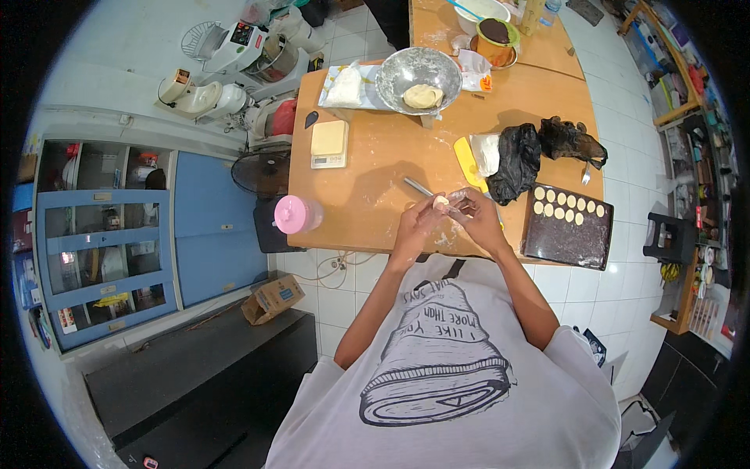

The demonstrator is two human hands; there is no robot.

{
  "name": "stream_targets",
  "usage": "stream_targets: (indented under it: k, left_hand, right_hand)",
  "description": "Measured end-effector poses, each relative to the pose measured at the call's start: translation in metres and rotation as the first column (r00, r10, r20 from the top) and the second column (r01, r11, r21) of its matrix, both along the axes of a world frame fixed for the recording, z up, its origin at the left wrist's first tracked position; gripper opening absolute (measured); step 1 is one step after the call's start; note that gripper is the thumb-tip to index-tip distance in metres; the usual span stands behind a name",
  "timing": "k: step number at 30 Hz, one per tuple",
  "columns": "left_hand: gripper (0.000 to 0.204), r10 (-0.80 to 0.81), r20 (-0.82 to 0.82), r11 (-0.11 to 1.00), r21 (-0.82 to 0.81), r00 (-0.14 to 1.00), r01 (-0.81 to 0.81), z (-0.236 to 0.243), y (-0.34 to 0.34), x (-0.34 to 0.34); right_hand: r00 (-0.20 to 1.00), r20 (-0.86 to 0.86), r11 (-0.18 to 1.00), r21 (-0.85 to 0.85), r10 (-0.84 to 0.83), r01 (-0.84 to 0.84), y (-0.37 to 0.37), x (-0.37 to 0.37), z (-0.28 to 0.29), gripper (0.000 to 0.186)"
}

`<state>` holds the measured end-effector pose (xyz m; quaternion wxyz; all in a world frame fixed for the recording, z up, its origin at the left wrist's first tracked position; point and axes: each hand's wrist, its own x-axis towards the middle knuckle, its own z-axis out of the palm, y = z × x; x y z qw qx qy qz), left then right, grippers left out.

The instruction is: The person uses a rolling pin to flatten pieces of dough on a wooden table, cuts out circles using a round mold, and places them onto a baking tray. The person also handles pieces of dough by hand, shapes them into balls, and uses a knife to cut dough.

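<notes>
A small pale piece of dough (441, 201) sits at the fingertips of both my hands, above the table's near edge. My left hand (419, 225) pinches it from the left. From the right, my right hand (478, 216) closes its bent fingers on it. Just beyond my left fingertips lies a metal rod-like tool (418, 186), its lower end hidden by the hand. To the right, a dark baking tray (566, 244) bears several flat round dough pieces (560, 200) in rows. A yellow scraper (467, 160) lies beyond my right hand.
Across the wooden table (367, 180) stands a metal bowl (398, 66) with a dough lump (423, 96). A kitchen scale (330, 143) and pink lidded jar (297, 215) are left. Black plastic bags (517, 162) lie right, near a fork (587, 173). Stand mixers (199, 95) stand far left.
</notes>
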<state>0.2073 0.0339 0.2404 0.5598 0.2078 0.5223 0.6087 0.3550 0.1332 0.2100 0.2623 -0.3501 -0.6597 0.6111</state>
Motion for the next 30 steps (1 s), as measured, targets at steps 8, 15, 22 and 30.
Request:
stream_targets:
  k: [8,15,22,30]
  left_hand:
    - [0.039,-0.102,-0.265,0.995,-0.009,0.959,0.104,0.005,0.016,-0.018]
    - [0.027,-0.044,-0.049,0.991,-0.131,0.998,0.038,-0.018,0.007,-0.028]
    - [0.027,-0.141,-0.042,0.986,-0.098,0.989,0.137,-0.009,0.002,0.0]
    - [0.028,-0.191,-0.192,0.982,-0.042,0.963,0.186,-0.019,-0.002,-0.003]
  right_hand:
    - [0.991,0.095,0.983,0.169,-0.092,0.076,-0.005,-0.019,0.031,0.017]
    - [0.988,-0.152,1.0,0.019,-0.007,0.01,-0.004,0.0,0.026,0.031]
    - [0.999,0.033,0.992,0.116,0.038,-0.042,-0.008,0.013,0.02,0.035]
    - [1.0,-0.023,0.886,0.462,-0.021,0.029,-0.009,0.0,0.021,0.022]
